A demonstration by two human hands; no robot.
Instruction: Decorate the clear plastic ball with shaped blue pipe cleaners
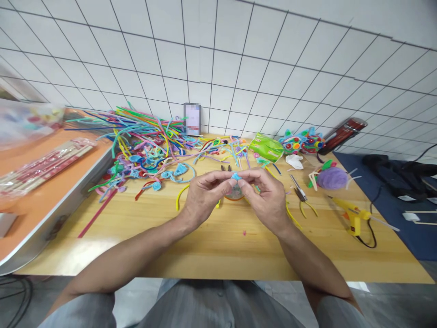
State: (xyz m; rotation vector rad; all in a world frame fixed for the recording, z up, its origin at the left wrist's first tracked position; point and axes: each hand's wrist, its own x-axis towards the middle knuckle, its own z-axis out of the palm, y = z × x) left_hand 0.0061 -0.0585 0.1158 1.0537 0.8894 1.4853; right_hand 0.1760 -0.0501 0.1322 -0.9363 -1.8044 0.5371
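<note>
Between the fingertips of both hands is a small light-blue piece of pipe cleaner (236, 176). My left hand (209, 193) pinches it from the left, thumb in front and fingers behind. My right hand (264, 193) pinches it from the right in the same way. Just beneath the hands, a round clear container (235, 193) is partly hidden by them. Behind the left fingertips stick up the dark tips of a tool (226, 168); the rest of it is out of sight. Yellow pipe cleaners (182, 197) lie beside the hands.
Many coloured pipe cleaners (146, 132) are heaped at the back left, near a propped phone (192, 119). To the right lie a craft knife (298, 186), pliers (306, 205), a purple fuzzy ball (332, 178) and a yellow glue gun (355, 217). A dark red flask (344, 135) leans by the wall.
</note>
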